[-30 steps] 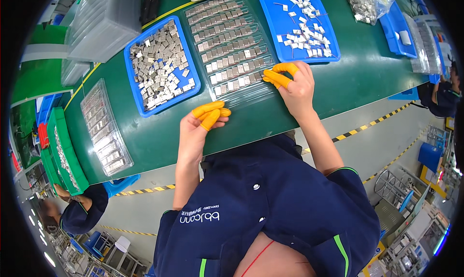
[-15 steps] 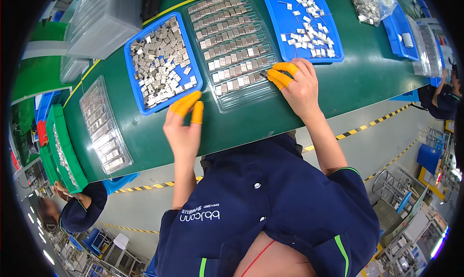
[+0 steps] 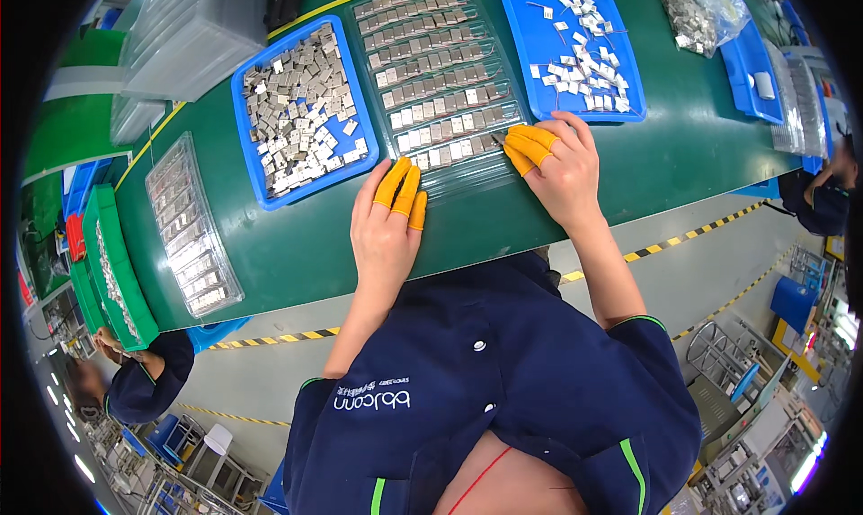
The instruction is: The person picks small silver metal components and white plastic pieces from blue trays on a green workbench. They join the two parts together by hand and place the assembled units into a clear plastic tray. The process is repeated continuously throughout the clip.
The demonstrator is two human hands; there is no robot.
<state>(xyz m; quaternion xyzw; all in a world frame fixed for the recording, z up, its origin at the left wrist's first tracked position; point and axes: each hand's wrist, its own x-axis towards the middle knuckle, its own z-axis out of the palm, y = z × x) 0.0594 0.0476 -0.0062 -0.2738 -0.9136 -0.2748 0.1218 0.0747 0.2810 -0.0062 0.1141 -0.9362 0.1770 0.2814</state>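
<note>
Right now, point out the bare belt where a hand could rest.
Bare green belt lies between the clear tray at far left and the left hand, and right of the right hand. The rows tray and blue bins crowd the middle.

The left hand [image 3: 385, 232] lies flat on the green bench [image 3: 297, 254], its orange-capped fingertips [image 3: 402, 187] touching the near edge of a clear tray [image 3: 440, 84] of small metal parts – the right hand [image 3: 559, 164] pinches at that tray's corner at three o'clock. At ten o'clock of the left hand sits a blue tray [image 3: 254, 160] of loose pieces
</note>
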